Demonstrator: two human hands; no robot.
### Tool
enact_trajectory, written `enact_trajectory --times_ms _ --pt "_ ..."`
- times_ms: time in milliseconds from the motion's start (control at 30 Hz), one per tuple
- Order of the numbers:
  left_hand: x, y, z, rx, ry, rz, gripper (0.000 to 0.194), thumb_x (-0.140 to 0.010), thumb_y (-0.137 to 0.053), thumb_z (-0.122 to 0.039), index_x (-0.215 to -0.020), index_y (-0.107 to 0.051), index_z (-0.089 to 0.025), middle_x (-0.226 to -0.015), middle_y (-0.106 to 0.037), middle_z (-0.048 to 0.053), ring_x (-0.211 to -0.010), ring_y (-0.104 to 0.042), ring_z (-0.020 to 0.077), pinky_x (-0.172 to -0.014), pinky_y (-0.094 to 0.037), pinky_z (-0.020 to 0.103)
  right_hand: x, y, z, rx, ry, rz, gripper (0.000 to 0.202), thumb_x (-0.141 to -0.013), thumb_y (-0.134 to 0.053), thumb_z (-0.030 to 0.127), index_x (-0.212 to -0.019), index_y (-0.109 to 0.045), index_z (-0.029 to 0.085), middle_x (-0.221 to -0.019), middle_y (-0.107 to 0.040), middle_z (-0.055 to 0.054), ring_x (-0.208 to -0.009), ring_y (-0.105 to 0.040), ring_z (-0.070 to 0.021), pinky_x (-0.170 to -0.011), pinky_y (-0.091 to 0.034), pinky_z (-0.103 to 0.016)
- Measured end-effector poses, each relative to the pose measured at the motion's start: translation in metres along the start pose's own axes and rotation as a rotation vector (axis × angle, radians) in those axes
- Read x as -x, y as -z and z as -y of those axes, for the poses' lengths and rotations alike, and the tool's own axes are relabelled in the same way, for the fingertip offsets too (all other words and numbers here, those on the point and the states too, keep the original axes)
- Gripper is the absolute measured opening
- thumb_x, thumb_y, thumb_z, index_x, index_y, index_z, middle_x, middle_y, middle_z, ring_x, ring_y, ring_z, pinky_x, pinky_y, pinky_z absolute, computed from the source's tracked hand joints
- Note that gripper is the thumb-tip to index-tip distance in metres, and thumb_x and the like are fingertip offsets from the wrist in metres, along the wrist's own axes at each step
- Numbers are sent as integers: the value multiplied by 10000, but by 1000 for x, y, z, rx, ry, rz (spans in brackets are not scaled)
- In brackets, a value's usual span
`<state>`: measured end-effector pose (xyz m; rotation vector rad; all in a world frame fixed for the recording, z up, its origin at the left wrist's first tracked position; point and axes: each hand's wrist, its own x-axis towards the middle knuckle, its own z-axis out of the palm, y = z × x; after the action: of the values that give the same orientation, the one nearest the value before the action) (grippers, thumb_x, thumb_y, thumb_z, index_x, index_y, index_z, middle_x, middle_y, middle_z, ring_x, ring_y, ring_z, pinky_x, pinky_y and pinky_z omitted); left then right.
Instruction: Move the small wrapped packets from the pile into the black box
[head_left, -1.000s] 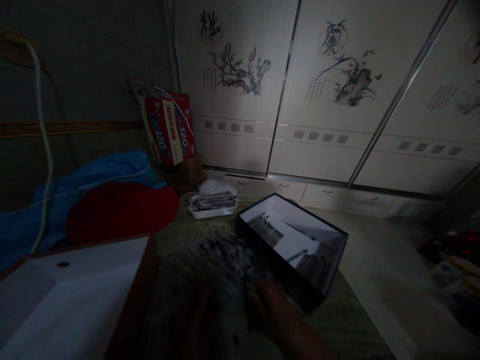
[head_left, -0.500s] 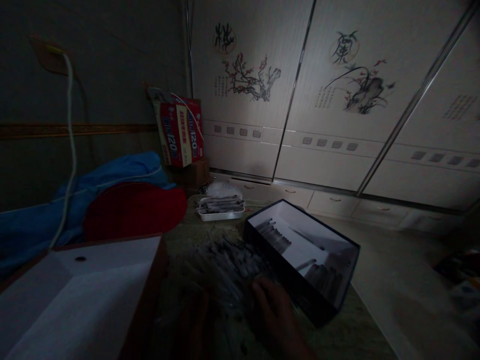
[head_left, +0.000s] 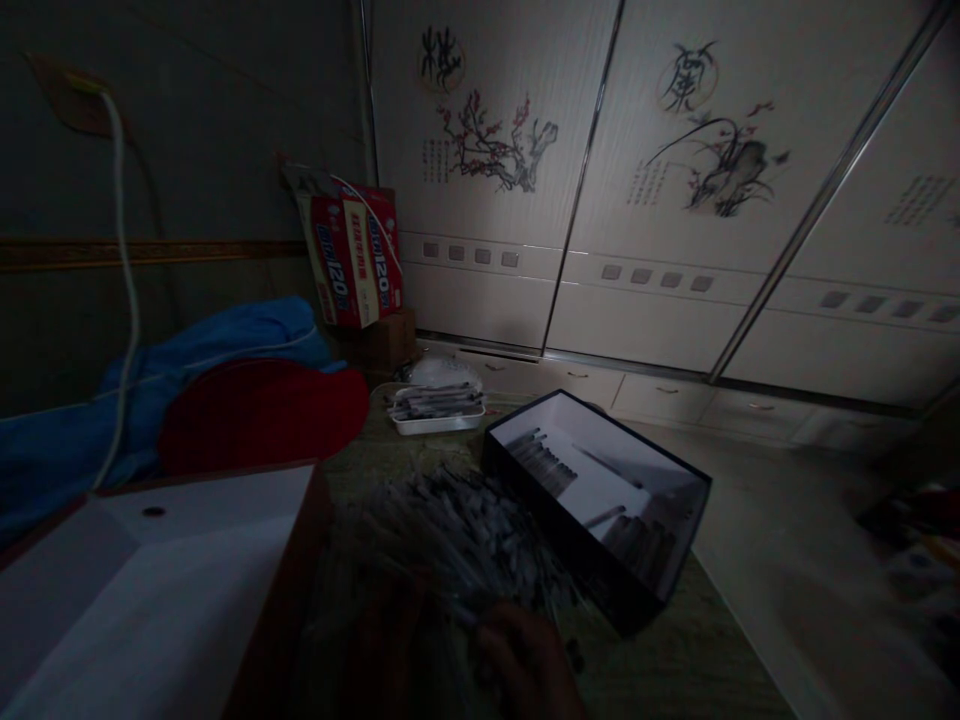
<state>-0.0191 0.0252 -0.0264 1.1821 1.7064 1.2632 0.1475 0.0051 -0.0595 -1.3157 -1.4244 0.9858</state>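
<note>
A loose heap of slim, clear pens [head_left: 480, 525] with dark ends lies in front of me. My right hand [head_left: 525, 655] is at the near side of the heap, its fingers closed on a pen [head_left: 463, 612] whose pale end points left. My left hand [head_left: 390, 625] is beside it at the heap's left near edge, so dark that its fingers and anything in them cannot be made out. To the right stands an open black box [head_left: 592, 535] with a white inside. Rows of similar pens [head_left: 641, 548] lie at two ends of it, with a few single ones between.
At left sits an open reddish-brown box [head_left: 172, 600] with a white inside. Behind the heap is a white tray [head_left: 439, 425] of pens. A red cushion-like thing [head_left: 262, 420], blue cloth [head_left: 225, 345] and red carton [head_left: 352, 260] stand farther back, before sliding wardrobe doors [head_left: 480, 290].
My right hand has drawn back towards me from the heap and now has a pen in its fingers. The whole view has shifted slightly.
</note>
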Motion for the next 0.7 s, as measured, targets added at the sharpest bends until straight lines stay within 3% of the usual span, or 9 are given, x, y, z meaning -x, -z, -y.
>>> enact_trajectory --times_ms 133,300,433,500,600,700 --pt "1 -2 8 -84 -68 -29 377 -686 -593 -462 -951 -739 -237 -1147 -718 118 -1214 -558 384 -1077 -399 550 5 4 3 201 82 -158 560 -839 -482 732 -872 -706 220 -739 -686 -55 -682 -631 -198 -620 -494 -259" --pt "-2 -5 -2 -64 -90 -15 358 -709 -639 -480 -1009 -721 -302 -1039 -749 68 -1139 -616 338 -911 -554 463 2 4 4 226 127 -42 600 -983 -292 595 -684 -648 216 -599 -630 -28 -571 -608 -162 -587 -477 -234" --pt "-5 -8 -7 -49 -101 -12 356 -717 -634 -486 -1012 -718 -306 -1007 -751 68 -1101 -637 335 -856 -579 453 3 2 4 256 78 -191 600 -882 -400 728 -974 -686 208 -768 -708 -61 -710 -652 -206 -653 -500 -271" --pt "-5 -9 -1 -47 -101 -13 338 -710 -636 -489 -982 -726 -310 -1001 -753 67 -1103 -636 342 -879 -569 468 4 1 6 249 65 -199 619 -889 -364 738 -967 -699 223 -755 -707 -56 -721 -656 -211 -676 -501 -282" --pt "-3 -9 17 -66 -122 -42 310 -687 -627 -483 -900 -748 -292 -1040 -750 80 -1115 -629 366 -1005 -481 526 4 2 7 205 102 -81 642 -967 -260 649 -707 -668 227 -618 -652 -29 -612 -629 -174 -636 -483 -256" --pt "-4 -8 32 -66 -104 -59 315 -714 -577 -461 -884 -758 -267 -1107 -735 94 -1132 -623 366 -1079 -398 548 4 2 5 200 99 -107 551 -936 -350 669 -840 -666 228 -701 -686 -33 -650 -645 -177 -618 -485 -246"
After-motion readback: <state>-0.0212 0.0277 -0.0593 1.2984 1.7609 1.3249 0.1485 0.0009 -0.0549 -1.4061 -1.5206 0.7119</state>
